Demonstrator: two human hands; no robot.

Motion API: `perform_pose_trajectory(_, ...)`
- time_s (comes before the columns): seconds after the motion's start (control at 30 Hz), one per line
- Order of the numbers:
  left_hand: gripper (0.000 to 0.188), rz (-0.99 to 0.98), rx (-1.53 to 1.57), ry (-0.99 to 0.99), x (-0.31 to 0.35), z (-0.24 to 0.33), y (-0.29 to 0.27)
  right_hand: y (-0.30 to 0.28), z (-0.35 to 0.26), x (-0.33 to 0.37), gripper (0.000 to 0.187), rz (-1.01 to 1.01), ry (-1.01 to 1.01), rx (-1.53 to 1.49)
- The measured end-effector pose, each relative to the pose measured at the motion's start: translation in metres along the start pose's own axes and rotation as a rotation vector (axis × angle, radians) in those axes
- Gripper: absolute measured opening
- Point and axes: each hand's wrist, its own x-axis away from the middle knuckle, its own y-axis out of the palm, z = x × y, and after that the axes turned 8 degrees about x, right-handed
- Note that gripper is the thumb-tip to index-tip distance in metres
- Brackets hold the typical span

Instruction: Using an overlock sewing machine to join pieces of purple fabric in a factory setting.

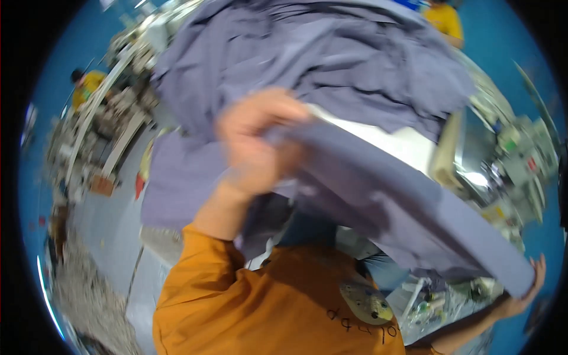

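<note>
A grey-purple cloth (426,195) stretches in a long band across my front, its folded edge running from upper left to lower right. My left hand (254,133) is closed round the near-middle end of this edge, smeared by motion. Far out at the lower right, my right hand (526,293) grips the other end, fingers wrapped round its edge. Beyond the band lies a large heaped cloth (331,59) of the same colour, full of wrinkles. More of that fabric (177,177) hangs down left of my left forearm. Whether these pieces join is hidden.
A white work surface (378,139) shows between the band and the heap. On the right stands a shiny machine (476,160) beside a cream edge. Piles of cloth (112,118) line the left. People in yellow tops (445,22) are in the background.
</note>
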Motion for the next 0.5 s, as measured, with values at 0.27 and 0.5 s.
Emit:
perform_pose_trajectory(0.27,0.018,0.292,-0.233,-0.238,-0.068,-0.086,-0.027,0.044,-0.023,0.070,0.025,-0.482,0.729,-0.524)
perform_pose_trajectory(0.5,0.040,-0.116,-1.012,0.206,-0.097,-0.195,0.053,0.111,-0.046,0.029,0.017,-0.328,0.780,-0.773)
